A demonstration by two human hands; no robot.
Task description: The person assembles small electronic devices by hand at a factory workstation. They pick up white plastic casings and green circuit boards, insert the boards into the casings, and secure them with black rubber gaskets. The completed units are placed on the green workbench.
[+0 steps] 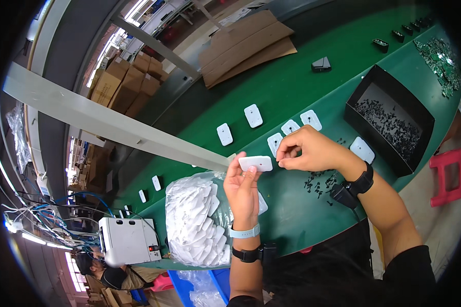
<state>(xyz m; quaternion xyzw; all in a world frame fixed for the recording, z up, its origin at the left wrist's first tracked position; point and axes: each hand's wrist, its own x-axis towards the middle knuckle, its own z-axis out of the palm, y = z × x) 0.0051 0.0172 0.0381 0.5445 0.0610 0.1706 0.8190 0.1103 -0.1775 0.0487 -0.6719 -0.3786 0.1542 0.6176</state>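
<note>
Left hand (242, 192) fingers pinching white plastic cover (255, 163) at centre; right hand (312, 152) fingers pinched at its 3 o'clock end. Six finished-looking covers (253, 115) at 12 on green table (292, 87); full bag (197, 220) at 8 left.

Bright, even overhead light; sharp centre, edges bent with dark vignette.

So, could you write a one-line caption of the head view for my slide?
Left hand holds a white rounded plastic cover while the right hand pinches at its end, above a green conveyor belt.
</note>
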